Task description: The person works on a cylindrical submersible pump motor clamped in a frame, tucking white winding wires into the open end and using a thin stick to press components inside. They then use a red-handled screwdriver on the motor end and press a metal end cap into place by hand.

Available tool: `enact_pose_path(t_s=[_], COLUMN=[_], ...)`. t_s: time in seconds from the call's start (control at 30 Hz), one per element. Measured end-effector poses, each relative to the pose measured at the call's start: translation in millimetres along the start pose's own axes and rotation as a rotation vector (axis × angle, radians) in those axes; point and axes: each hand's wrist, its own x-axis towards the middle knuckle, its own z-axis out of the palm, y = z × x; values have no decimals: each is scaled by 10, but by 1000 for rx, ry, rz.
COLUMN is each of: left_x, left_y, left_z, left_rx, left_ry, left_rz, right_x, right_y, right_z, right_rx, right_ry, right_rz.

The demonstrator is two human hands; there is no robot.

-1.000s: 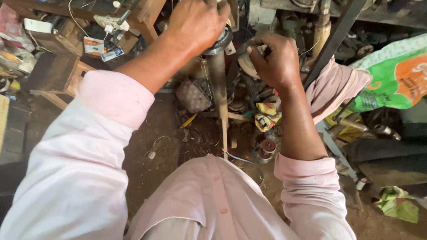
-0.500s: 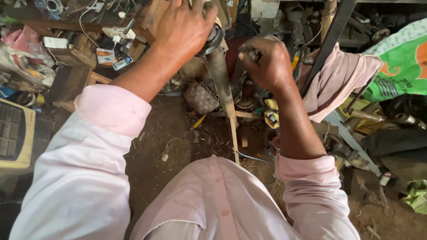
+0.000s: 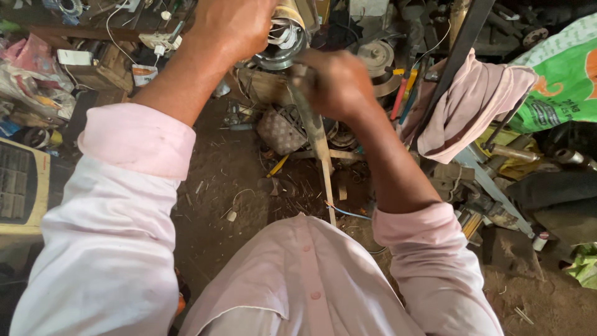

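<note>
Head view: a round metal part (image 3: pixel 280 43) is gripped from above by the left hand (image 3: pixel 233 25), fingers curled over its rim. The right hand (image 3: pixel 336 81) is fisted around a long wooden-handled tool (image 3: pixel 317 143). The tool's long axis runs near to far, head at the part; it is judged stiff, fairly heavy, best held mid-handle.

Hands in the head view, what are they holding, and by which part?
Left hand grips the round metal part from above; right hand grips the long stick at its upper end.
</note>
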Motion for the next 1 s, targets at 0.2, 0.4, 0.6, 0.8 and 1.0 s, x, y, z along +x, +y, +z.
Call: enact_pose_path(t_s=[0.2, 0.4, 0.6, 0.8, 1.0], left_x=[8, 79, -94, -570, -694], left_y=[48, 30, -32, 161, 305], left_z=[-158, -270, -251, -281, -50], left_rx=[-10, -3, -40, -73, -84], left_ry=[61, -69, -19, 549, -28], left_rz=[41, -63, -77, -9, -201], right_x=[391, 471, 420, 304, 363], right_y=[-61, -133, -223, -226, -305], right_z=[363, 389, 238, 34, -115], right_rx=[-262, -247, -187, -208, -192], right_ry=[-143, -79, -14, 22, 117], right_rz=[17, 120, 95, 12, -314])
